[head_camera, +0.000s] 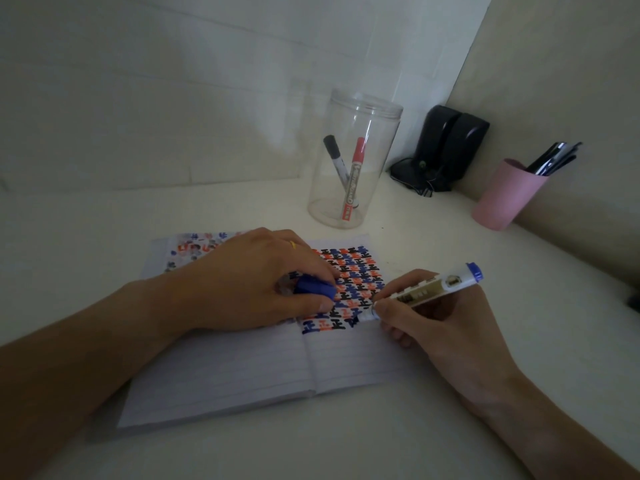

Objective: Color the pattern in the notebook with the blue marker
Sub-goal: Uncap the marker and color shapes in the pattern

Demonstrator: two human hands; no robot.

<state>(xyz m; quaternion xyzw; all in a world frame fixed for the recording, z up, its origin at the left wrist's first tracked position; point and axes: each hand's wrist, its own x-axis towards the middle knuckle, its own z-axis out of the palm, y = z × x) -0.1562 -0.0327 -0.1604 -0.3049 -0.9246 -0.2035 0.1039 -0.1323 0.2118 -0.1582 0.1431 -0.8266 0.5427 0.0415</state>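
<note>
Gripping the blue marker [420,292], the right hand [440,317] presses its tip to the lower edge of the pattern [349,285] on the open lined notebook [263,368]. The left hand [256,282] lies on the page, fingers closed around the blue cap [313,285]. Behind stands a clear jar [353,161] holding a red marker [355,174] and a black marker [336,161].

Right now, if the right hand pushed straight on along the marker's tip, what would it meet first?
Probably the left hand: the right hand aims the blue marker leftward across the notebook.
</note>
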